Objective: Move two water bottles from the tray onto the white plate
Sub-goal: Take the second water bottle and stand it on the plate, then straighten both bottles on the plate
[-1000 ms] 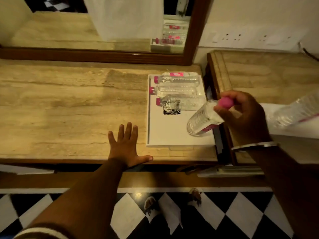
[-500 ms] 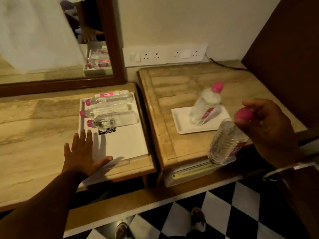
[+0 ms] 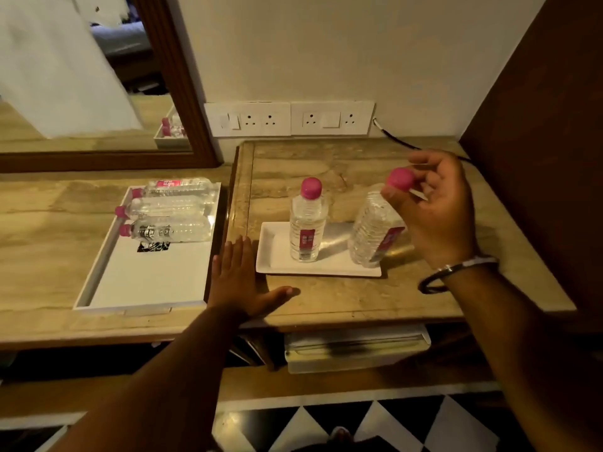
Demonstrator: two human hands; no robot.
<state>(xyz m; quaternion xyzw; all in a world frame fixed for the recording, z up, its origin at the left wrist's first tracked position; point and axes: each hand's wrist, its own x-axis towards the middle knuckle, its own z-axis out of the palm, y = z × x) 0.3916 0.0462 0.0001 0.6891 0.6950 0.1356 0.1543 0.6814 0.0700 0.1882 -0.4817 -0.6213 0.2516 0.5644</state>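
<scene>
Pink-capped second bottle [image 3: 375,230] comes down tilted at the white plate's [image 3: 277,256] right edge.
Right hand [image 3: 437,210] pinches its cap; left hand [image 3: 238,282] lies flat and empty left of the plate. Set askew, it may topple off or knock the standing bottle [image 3: 306,223].

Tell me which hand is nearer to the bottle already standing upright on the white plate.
Left, narrowly. The left hand lies flat on the tabletop just off the plate's left edge, below-left of the standing bottle. The right hand is further right, holding the second bottle by its cap.
</scene>
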